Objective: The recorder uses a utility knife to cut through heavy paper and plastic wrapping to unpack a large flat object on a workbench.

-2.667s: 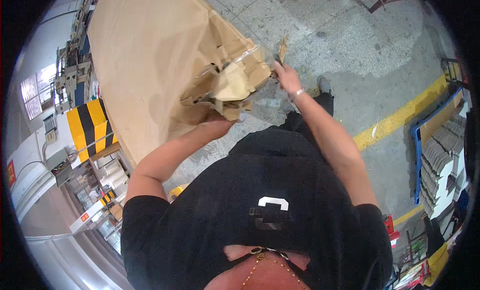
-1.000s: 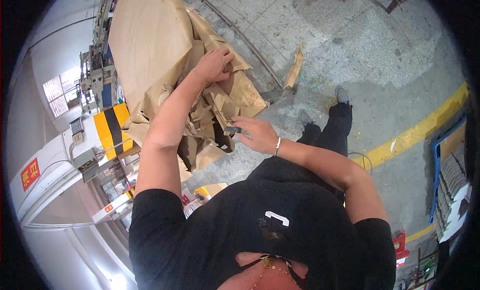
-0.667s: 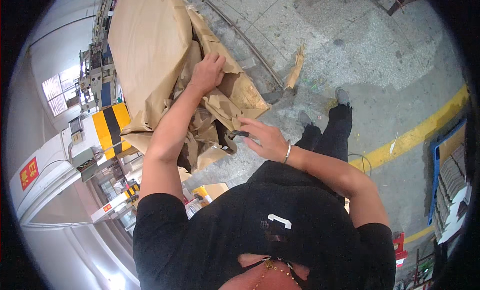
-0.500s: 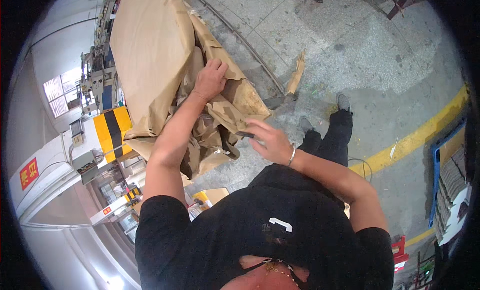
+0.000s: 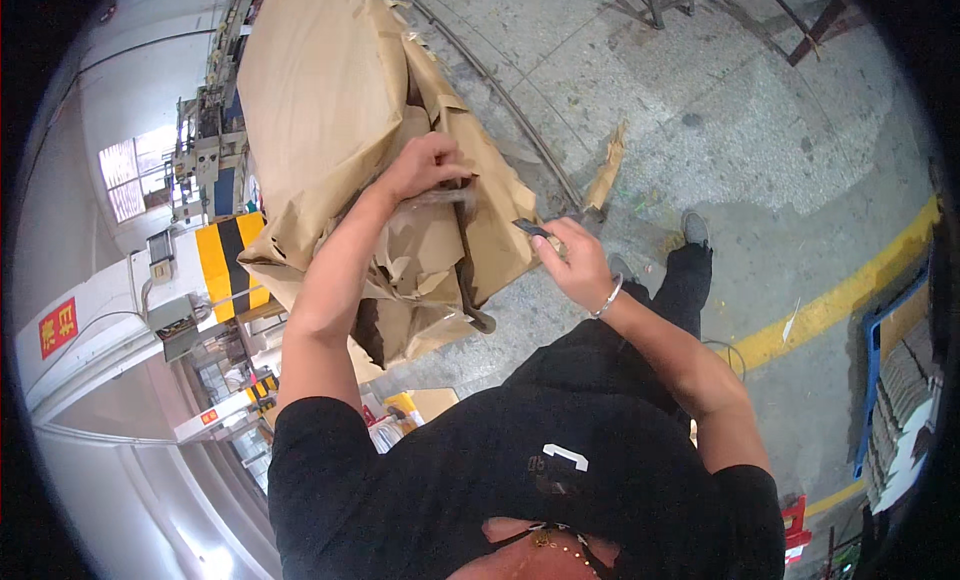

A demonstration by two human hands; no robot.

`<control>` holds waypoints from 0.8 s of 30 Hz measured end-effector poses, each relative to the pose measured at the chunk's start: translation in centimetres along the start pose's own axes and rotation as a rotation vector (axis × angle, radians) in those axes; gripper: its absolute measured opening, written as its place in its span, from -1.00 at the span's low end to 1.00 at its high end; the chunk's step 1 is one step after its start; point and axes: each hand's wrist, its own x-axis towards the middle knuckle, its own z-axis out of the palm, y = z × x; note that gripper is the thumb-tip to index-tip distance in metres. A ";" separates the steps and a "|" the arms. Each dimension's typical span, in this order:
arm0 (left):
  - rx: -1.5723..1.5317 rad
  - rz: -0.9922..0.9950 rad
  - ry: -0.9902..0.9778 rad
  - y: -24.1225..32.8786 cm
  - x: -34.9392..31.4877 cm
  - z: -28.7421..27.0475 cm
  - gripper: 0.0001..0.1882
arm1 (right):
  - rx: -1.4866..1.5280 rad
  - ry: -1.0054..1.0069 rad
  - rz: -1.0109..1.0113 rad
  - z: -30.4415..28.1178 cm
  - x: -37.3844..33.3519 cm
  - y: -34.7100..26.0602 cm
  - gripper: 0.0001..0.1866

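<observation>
Curling over the torn end of a brown paper bundle (image 5: 320, 90), the left hand (image 5: 422, 168) has its fingers bent; blur makes it hard to tell whether they pinch the clear, shiny strip (image 5: 436, 196) beside them. The right hand (image 5: 582, 263) has its fingers closed around a small dark tool (image 5: 527, 226). Smooth on top, the bundle lies ahead to the left, its near end crumpled into stiff folds. Speckled grey floor (image 5: 660, 100) carries a ragged paper scrap (image 5: 607, 167) and a yellow stripe (image 5: 820, 314).
</observation>
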 end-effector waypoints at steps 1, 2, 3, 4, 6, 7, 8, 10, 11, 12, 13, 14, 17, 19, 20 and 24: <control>-0.425 -0.281 -0.014 -0.6 0.0 0.0 -0.80 | -0.002 -0.002 0.025 0.0 0.0 -0.1 -0.79; -0.320 -0.299 0.024 -1.2 0.3 -0.3 -0.73 | -0.001 -0.002 0.017 0.2 0.0 -0.2 -0.79; -0.317 -0.297 0.032 -1.4 0.8 -0.2 -0.73 | -0.001 -0.006 0.031 0.2 0.0 -0.2 -0.79; -0.084 -0.120 0.173 -1.5 1.3 0.1 -0.67 | -0.002 -0.008 0.045 0.1 0.0 -0.2 -0.78; 0.181 -0.008 0.332 -2.5 2.8 0.9 -0.34 | -0.011 -0.042 0.030 0.2 -0.2 0.0 -0.79; 0.191 -0.016 0.341 -3.9 3.5 1.3 -0.34 | -0.011 -0.085 0.016 0.5 -0.3 0.0 -0.79; 0.134 -0.195 0.471 -5.1 4.6 1.6 -0.21 | -0.022 -0.132 0.019 0.9 -0.4 0.5 -0.79; 0.182 -0.509 0.543 -5.1 6.4 1.3 0.13 | -0.018 -0.162 0.004 1.1 -0.4 0.0 -0.80; 0.185 -0.506 0.547 -5.2 7.2 1.1 0.13 | -0.013 -0.199 -0.006 1.3 -0.4 -0.3 -0.80; 0.344 -0.600 0.519 -4.5 8.3 1.0 0.08 | 0.013 -0.130 -0.110 1.4 -0.5 -0.3 -0.82; 0.503 -0.693 0.488 -3.8 9.1 0.8 0.04 | 0.009 -0.126 -0.109 1.0 -0.4 -0.2 -0.82; 0.501 -0.689 0.488 -3.9 10.1 0.1 0.04 | 0.010 -0.140 -0.086 0.7 -0.3 -0.1 -0.82; 0.385 -0.588 0.272 -6.0 10.4 -1.8 -0.08 | 0.035 -0.166 -0.063 -0.1 -0.3 -0.2 -0.83; 0.372 -0.519 0.365 -7.1 10.3 -1.8 -0.27 | 0.046 -0.160 -0.058 -0.9 0.1 -0.5 -0.82; 0.373 -0.524 0.368 -7.6 10.2 -1.6 -0.27 | 0.030 -0.197 -0.032 -1.4 0.2 -0.8 -0.82; 0.243 -0.326 0.468 -7.7 10.3 -0.4 -0.53 | 0.033 -0.191 -0.009 -3.5 0.4 -0.8 -0.80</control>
